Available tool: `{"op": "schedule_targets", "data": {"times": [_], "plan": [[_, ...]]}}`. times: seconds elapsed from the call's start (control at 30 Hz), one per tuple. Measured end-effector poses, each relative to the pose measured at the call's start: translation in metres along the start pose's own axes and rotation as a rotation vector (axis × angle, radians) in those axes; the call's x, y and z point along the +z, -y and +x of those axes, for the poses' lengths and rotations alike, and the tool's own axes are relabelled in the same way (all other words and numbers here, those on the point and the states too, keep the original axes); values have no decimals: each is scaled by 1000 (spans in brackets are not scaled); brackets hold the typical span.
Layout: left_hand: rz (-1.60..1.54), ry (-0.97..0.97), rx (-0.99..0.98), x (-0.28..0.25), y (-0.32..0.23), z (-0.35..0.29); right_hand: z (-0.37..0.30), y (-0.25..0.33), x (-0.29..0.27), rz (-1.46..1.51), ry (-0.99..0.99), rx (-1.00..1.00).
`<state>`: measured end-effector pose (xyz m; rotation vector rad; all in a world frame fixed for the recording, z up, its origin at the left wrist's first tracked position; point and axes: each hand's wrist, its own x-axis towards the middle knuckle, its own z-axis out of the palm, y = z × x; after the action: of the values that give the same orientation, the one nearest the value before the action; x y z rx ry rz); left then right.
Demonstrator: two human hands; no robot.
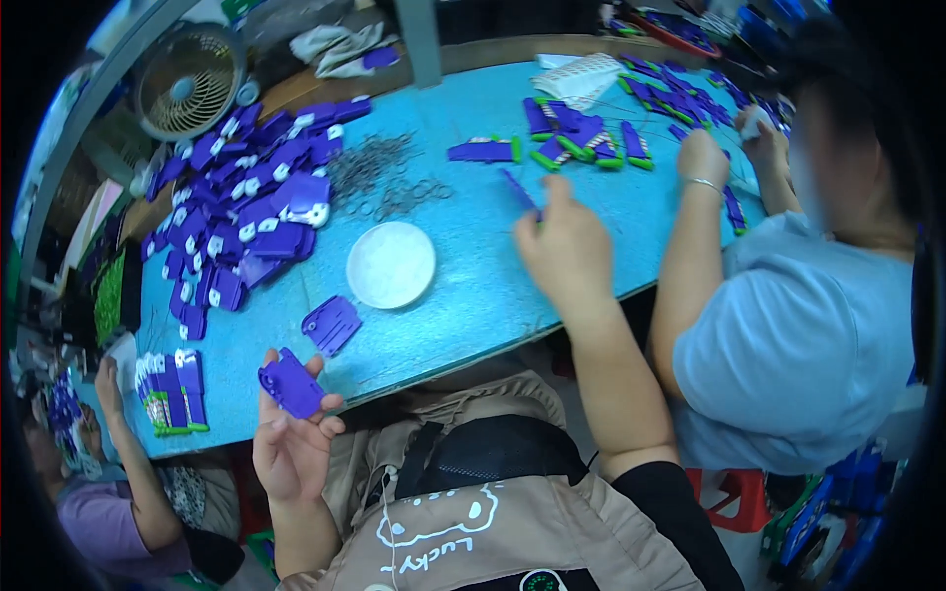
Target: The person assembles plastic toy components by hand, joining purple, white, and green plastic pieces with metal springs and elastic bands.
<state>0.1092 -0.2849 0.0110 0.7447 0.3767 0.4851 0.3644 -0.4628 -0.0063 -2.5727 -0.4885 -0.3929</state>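
My left hand (294, 448), palm up near the table's front edge, holds a flat purple plastic piece (295, 384) on its fingers. Another purple plastic shell (332, 325) lies just beyond it on the blue table. My right hand (569, 246) is raised over the table's right half and pinches a narrow purple piece (519, 191), seen edge-on. Between my hands stands a round white dish (391, 264). Past my right hand lie several purple pieces with green ends (581, 136); one such piece (483, 151) lies apart to their left.
A heap of purple pieces with white ends (236, 212) covers the table's left, beside loose metal rings (379, 172). Assembled purple-green pieces (175, 392) lie in a row at the left edge. A co-worker (788, 335) works close on my right, another person (128, 512) at left. A fan (187, 84) stands behind.
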Motion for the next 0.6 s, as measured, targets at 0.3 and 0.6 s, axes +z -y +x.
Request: {"op": "schedule_targets", "data": {"times": [0.3, 0.6], "plan": [[83, -35, -255, -32, -5, 11, -33, 13, -22, 1417, 75, 35], [61, 64, -378, -23, -9, 27, -60, 80, -20, 1459, 320, -128]]}}
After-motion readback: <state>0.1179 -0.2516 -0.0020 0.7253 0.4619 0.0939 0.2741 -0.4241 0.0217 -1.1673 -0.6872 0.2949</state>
